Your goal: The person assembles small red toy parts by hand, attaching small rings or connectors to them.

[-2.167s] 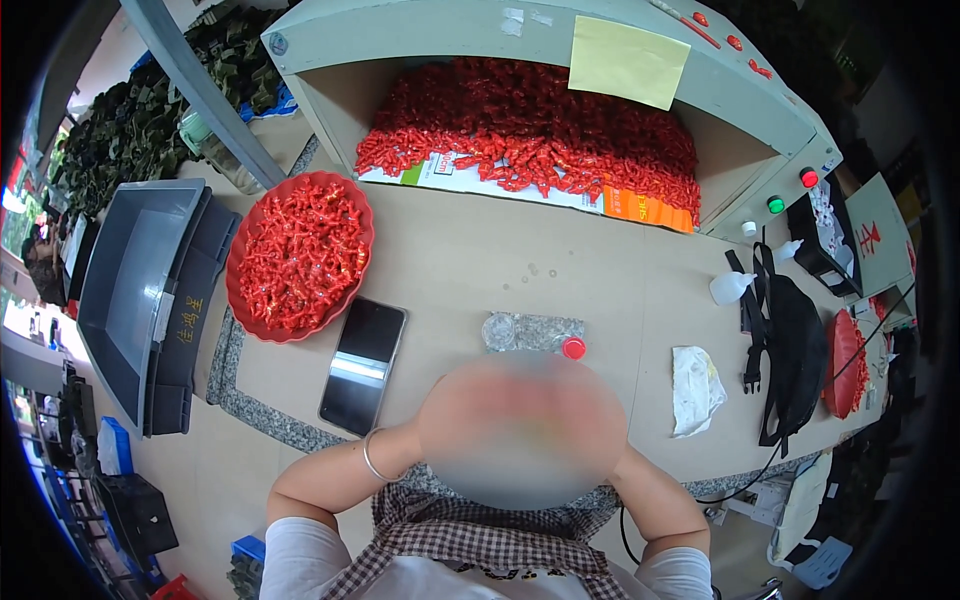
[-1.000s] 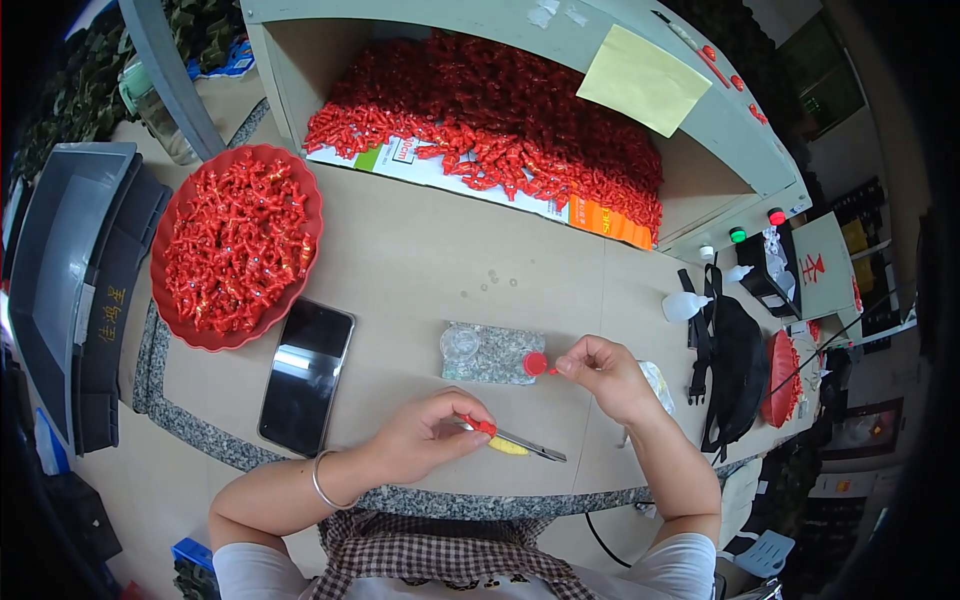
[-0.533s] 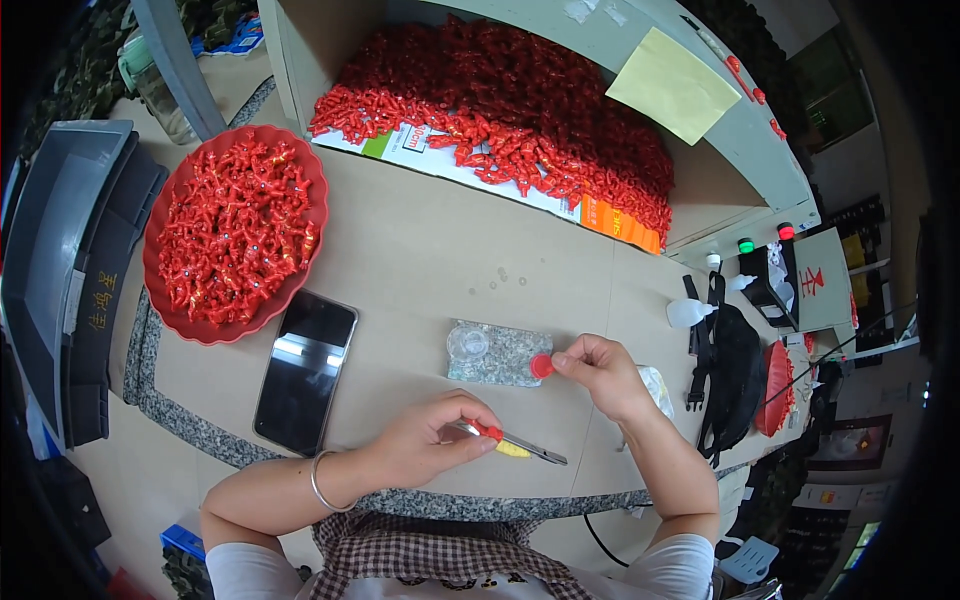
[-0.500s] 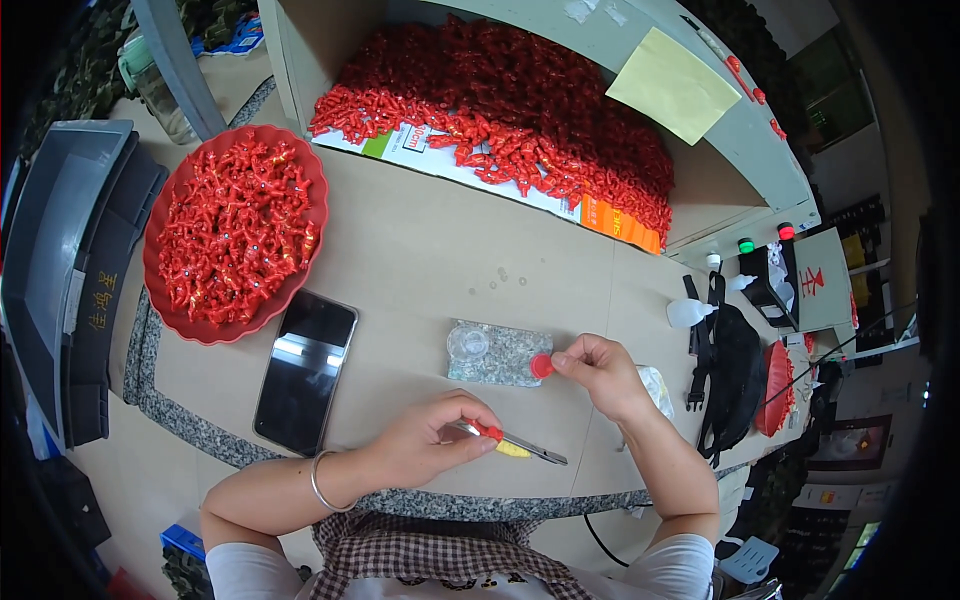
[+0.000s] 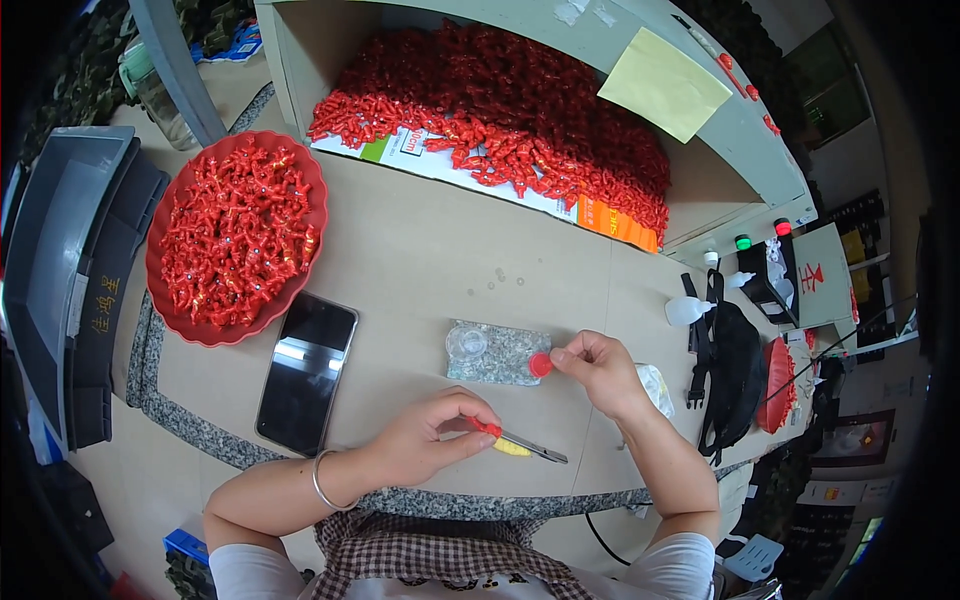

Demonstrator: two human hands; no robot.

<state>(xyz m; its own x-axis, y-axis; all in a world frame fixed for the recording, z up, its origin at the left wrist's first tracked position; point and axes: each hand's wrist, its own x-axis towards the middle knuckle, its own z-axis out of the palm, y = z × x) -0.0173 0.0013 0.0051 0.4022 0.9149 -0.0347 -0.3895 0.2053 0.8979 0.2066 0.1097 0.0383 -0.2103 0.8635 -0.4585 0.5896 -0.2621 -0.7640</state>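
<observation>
My left hand (image 5: 438, 432) is closed in a pinch round a small glossy red piece (image 5: 487, 427) at the near side of the table. Right beneath it, on the tabletop, lies a slim metal tool (image 5: 538, 450) with a yellow part (image 5: 513, 448); my fingers cover its other end. My right hand (image 5: 605, 372) pinches at the rim of a small round red cap (image 5: 540, 365). That cap is at the right end of a speckled grey stone slab (image 5: 500, 366). On the slab's left end sits a small clear round dish (image 5: 467, 344).
A red scalloped bowl (image 5: 318, 236) heaped with small red pieces stands left, beside a black phone (image 5: 308, 375). More red pieces fill the shelf (image 5: 290, 60) behind. White squeeze bottles (image 5: 688, 311) and a black strapped bag (image 5: 732, 370) lie right. A grey bin (image 5: 60, 260) is far left.
Both hands keep nearly the same places and grips. The whole view has shifted very slightly; the red cap, slab and metal tool stay where they were.
</observation>
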